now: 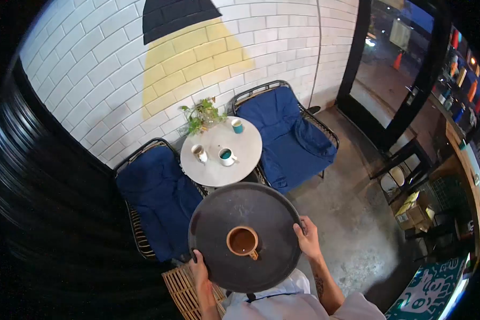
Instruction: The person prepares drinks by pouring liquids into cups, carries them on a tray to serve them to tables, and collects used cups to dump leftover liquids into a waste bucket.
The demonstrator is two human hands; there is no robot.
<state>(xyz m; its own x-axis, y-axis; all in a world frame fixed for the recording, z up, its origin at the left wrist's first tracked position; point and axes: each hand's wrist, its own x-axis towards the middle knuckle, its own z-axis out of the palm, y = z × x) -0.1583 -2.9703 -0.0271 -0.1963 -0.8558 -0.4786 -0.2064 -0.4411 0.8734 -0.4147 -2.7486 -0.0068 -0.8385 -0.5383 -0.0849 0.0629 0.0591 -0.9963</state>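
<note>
A round dark tray (213, 213) is held out in front of me by its rim. My left hand (199, 270) grips the left edge, thumb on top. On the opposite edge, my right hand (308, 238) is closed round the rim in the same way. Near the tray's middle stands a brown cup (243, 241) with dark liquid in it, its handle toward me. Beyond the tray is a round white table (208, 172). It bears a white mug with a teal inside (227, 157), a teal-and-white cup (237, 126) and a white cup with brown marks (199, 153).
A leafy plant (202, 114) stands at the table's wall side. Two chairs with blue cushions flank it, the left chair (157, 200) and the right chair (288, 133). A slatted wooden piece (178, 288) lies low at left. A glass door (392, 69), stool (408, 160) and cardboard box (413, 213) are at right.
</note>
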